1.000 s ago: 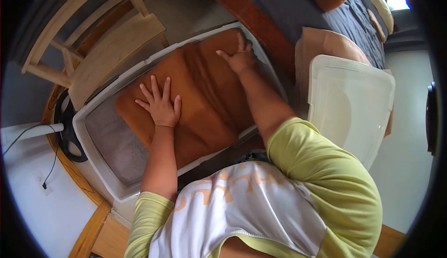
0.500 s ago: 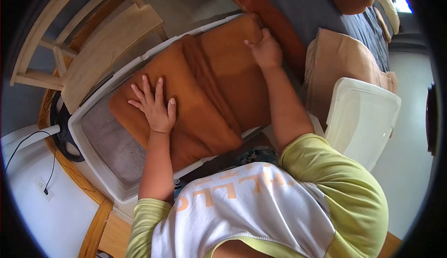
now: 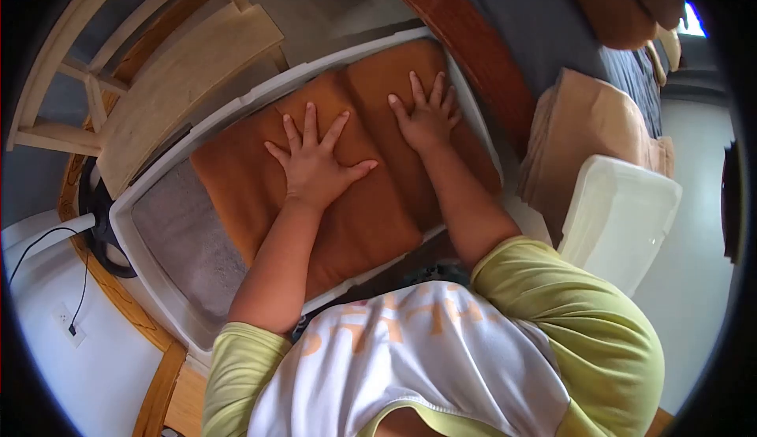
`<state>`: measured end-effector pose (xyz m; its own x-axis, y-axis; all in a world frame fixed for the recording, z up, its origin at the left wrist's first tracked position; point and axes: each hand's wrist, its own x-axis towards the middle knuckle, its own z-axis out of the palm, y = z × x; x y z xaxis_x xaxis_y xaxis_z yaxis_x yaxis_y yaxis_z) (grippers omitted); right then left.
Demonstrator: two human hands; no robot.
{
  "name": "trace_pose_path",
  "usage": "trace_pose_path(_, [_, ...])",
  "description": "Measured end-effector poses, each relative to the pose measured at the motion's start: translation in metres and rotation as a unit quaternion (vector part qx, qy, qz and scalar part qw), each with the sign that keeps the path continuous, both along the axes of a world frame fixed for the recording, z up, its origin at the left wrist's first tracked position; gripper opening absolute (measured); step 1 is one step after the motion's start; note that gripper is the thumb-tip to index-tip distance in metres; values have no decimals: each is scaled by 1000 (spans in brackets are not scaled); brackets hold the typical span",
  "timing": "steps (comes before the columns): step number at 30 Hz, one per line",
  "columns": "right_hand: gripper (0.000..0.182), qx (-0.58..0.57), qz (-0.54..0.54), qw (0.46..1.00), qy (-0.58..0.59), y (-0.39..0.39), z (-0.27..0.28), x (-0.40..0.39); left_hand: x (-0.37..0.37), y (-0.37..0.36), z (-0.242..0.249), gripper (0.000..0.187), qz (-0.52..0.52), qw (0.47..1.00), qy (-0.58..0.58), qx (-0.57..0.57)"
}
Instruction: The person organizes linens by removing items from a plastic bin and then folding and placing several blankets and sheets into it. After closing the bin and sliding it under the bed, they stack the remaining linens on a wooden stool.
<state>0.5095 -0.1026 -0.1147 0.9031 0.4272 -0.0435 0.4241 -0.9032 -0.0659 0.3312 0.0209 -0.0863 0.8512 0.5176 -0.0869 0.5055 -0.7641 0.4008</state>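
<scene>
Wooden chair (image 3: 185, 94) on the left of the room, then the white tub (image 3: 122, 220) with grey fabric (image 3: 189, 240) inside. Left hand (image 3: 313, 169) is spread wide, palm down, gripping nothing, on the folded brown cloth (image 3: 244, 177) in the tub. The ridge in it now looks flatter (nice), so I'd call it more level. Right hand (image 3: 428, 125) is open on it too. Tan cloth (image 3: 587, 113) sits further right.
</scene>
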Motion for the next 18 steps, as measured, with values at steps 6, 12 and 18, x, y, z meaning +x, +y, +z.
trace_pose_path(6, [71, 34, 34, 999, 18, 4, -39, 22, 8, 4, -43, 89, 27, 1000, -8, -6])
trace_pose_path(12, [74, -33, 24, 992, 118, 23, 11, 37, 8, -7, 3, 86, 17, 999, -33, -2])
trace_pose_path(18, [101, 64, 186, 961, 193, 9, 75, -105, -96, -52, 42, 71, 36, 998, 30, 50])
